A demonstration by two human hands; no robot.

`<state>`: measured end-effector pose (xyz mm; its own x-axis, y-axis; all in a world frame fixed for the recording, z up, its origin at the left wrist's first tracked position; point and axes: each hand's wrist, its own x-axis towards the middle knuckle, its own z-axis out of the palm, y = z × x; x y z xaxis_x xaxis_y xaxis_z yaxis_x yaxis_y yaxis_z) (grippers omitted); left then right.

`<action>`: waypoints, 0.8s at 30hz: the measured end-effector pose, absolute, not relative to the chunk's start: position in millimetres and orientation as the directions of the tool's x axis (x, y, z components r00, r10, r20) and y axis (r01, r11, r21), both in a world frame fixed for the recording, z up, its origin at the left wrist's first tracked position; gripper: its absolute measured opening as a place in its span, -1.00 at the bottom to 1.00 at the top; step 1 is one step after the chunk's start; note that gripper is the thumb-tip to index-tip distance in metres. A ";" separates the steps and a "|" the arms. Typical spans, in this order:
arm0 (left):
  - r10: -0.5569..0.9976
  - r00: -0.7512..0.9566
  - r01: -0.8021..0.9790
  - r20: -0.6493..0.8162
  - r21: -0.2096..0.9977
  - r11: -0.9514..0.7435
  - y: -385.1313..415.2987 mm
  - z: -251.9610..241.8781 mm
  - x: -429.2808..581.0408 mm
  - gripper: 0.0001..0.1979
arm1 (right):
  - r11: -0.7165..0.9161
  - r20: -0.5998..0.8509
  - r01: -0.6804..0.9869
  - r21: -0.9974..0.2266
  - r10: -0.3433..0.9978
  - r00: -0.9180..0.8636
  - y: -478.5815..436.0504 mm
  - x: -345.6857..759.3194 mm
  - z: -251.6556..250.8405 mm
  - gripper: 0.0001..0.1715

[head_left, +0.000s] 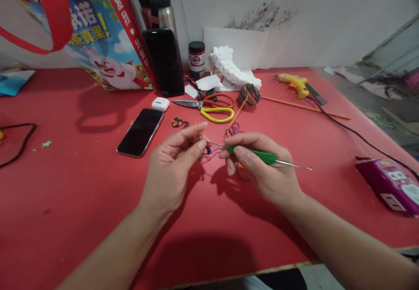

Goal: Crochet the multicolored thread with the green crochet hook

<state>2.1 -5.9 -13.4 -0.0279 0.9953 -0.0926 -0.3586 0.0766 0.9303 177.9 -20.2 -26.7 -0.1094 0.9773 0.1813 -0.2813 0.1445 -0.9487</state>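
My right hand (262, 163) grips a crochet hook (268, 157) by its green handle, with a metal shaft sticking out at both ends. The hook's left tip reaches the fingers of my left hand (173, 163), which pinch a small piece of dark yarn work (207, 150). An orange strand of yarn (195, 132) loops over the left index finger. Thin purple and blue yarn hangs between the hands and runs to loose coils (232, 129) behind them. A multicoloured yarn ball (249, 94) lies farther back. My fingertips partly hide the work.
Scissors (216, 114), an earbud case (160, 104), a phone (140, 132) and a small crocheted piece (180, 123) lie beyond my hands on the red table (81, 203). A glue gun (294, 83) and a purple power block (389, 185) are at the right, a gift bag (114, 59) at back left.
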 end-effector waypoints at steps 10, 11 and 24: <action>0.994 0.033 -0.422 -0.103 0.900 0.108 -5.6 -10.5 1.1 -0.62 | 0.107 0.170 -0.346 -0.932 0.973 -0.157 -16.9 181.8 -30.6 -0.84; 0.993 0.034 -0.434 -0.110 0.894 0.113 -5.2 -10.3 1.1 -0.61 | 0.099 0.164 -0.353 -0.931 0.974 -0.160 -17.0 182.2 -30.4 -0.84; 0.958 0.190 -0.596 -0.215 0.751 0.286 -3.0 -5.9 -2.5 -0.54 | 0.062 0.130 -0.375 -0.925 0.979 -0.158 -17.5 184.6 -27.2 -0.86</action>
